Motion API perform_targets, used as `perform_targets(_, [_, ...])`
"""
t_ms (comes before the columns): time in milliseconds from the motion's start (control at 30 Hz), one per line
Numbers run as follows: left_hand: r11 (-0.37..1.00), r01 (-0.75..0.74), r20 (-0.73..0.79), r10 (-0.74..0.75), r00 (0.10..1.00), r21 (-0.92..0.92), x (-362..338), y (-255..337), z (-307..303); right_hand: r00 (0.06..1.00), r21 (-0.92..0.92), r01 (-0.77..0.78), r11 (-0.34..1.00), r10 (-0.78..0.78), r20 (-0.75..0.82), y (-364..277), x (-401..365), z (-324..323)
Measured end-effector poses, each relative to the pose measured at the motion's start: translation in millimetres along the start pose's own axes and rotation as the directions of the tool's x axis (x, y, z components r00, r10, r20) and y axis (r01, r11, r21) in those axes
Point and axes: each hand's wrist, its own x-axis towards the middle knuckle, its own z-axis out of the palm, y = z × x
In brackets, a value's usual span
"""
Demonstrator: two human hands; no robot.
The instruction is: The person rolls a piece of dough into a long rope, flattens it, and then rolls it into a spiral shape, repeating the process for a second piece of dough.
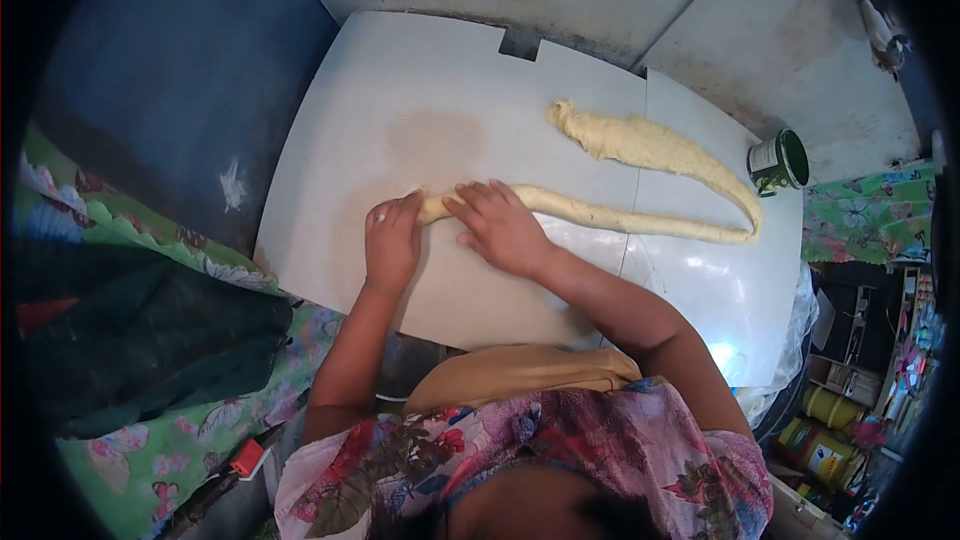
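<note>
A long rope of pale yellow dough (600,218) lies across the white tabletop. It bends back at the right and widens into a thicker, rough strip (640,143) farther from me. My left hand (393,240), with a ring on one finger, is closed around the rope's left end. Just to its right, my right hand (503,230) lies over the rope, fingers stretched out and a little apart, the palm covering part of the dough. A short piece of the rope shows between the two hands.
A dark green bucket (778,162) stands at the table's right edge, close to the dough's bend. Walls border the table (400,70) at the back, and a dark blue panel (180,90) at the left. Floral cloth (865,210) hangs at the right.
</note>
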Motion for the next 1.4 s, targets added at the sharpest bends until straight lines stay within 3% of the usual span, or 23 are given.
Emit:
perform_targets(67, [0.967, -0.011, -0.094, 0.036, 0.995, 0.255, -2, 20, -1, 0.985, -0.005, 0.001, 1.0, 0.0, 0.173, 7, -8, -5])
perform_targets(167, [0.895, 0.11, -0.029, -0.108, 0.994, 0.433, 47, 19, 4, 0.956, -0.061, -0.046, 0.997, 0.061, 0.286, 32, 19, -16])
perform_targets(233, [0.902, 0.209, -0.194, -0.144, 0.97, 0.378, 95, 0, 20, 0.961, -0.135, -0.254, 0.958, 0.266, 0.075, 60, 46, -5])
perform_targets(333, [0.913, 0.268, -0.14, -0.235, 0.962, 0.309, 139, -4, 18, 0.821, -0.161, -0.558, 0.814, 0.514, -0.248, 97, 68, 7])
perform_targets(367, [0.941, 0.15, -0.081, -0.131, 0.988, 0.303, 141, -7, 20, 0.842, -0.226, -0.529, 0.818, 0.474, -0.256, 98, 65, 7])
perform_targets(433, [0.977, -0.011, 0.059, -0.001, 0.998, 0.213, 118, -2, 19, 0.91, -0.237, -0.405, 0.883, 0.413, -0.014, 75, 49, -10])
perform_targets(500, [0.97, -0.148, 0.156, 0.119, 0.981, 0.194, 77, 16, 10, 0.897, -0.138, -0.339, 0.931, 0.364, 0.25, 42, 17, -19])
perform_targets(567, [0.944, -0.229, 0.173, 0.191, 0.966, 0.236, 26, 34, -2, 0.96, -0.11, -0.195, 0.975, 0.213, 0.183, 11, -33, -16])
perform_targets(633, [0.945, -0.244, 0.167, 0.211, 0.963, 0.215, -20, 42, 1, 0.968, 0.007, -0.101, 0.995, 0.096, 0.233, -7, -76, -25])
perform_targets(733, [0.96, -0.225, 0.184, 0.194, 0.964, 0.164, -48, 50, 2, 0.958, 0.251, -0.086, 0.964, 0.01, 0.288, 15, -109, -30])
perform_targets(767, [0.963, -0.214, 0.187, 0.183, 0.965, 0.162, -45, 51, 2, 0.978, 0.246, 0.003, 0.969, -0.054, 0.202, 34, -113, -30])
perform_targets(800, [0.965, -0.207, 0.186, 0.177, 0.967, 0.159, -41, 52, 2, 0.946, 0.113, -0.042, 0.993, 0.003, 0.324, 49, -102, -45])
perform_targets(833, [0.971, -0.177, 0.175, 0.148, 0.973, 0.163, -34, 53, 4, 0.959, 0.125, -0.185, 0.975, 0.151, 0.239, 73, -96, -39])
perform_targets(867, [0.973, -0.151, 0.152, 0.126, 0.98, 0.173, -27, 55, 6, 0.937, -0.139, -0.262, 0.955, 0.287, 0.2, 85, -82, -54])
perform_targets(900, [0.975, -0.125, 0.128, 0.103, 0.986, 0.181, -21, 57, 8, 0.923, -0.214, -0.365, 0.906, 0.383, 0.045, 98, -73, -60])
perform_targets(967, [0.981, -0.07, 0.067, 0.059, 0.996, 0.181, -12, 58, 12, 0.777, -0.205, -0.626, 0.752, 0.581, -0.242, 134, -57, -46])
perform_targets(1067, [0.988, -0.037, 0.021, 0.034, 0.999, 0.149, -9, 57, 17, 0.652, -0.078, -0.741, 0.667, 0.686, -0.322, 146, -45, -35])
perform_targets(1167, [0.994, -0.043, 0.029, 0.041, 0.999, 0.097, -11, 52, 16, 0.823, -0.273, -0.539, 0.797, 0.567, 0.03, 104, -67, -48])
perform_targets(1233, [0.994, -0.04, 0.011, 0.039, 0.999, 0.097, -13, 50, 18, 0.824, -0.206, -0.472, 0.857, 0.512, 0.24, 62, -92, -62])
perform_targets(1300, [0.993, -0.027, 0.006, 0.027, 1.0, 0.112, -12, 53, 19, 0.839, -0.229, -0.388, 0.893, 0.445, 0.312, 22, -129, -75])
perform_targets(1400, [0.982, -0.017, -0.027, 0.022, 0.999, 0.189, -12, 57, 17, 0.897, 0.143, -0.343, 0.928, 0.278, 0.345, 4, -184, -89])
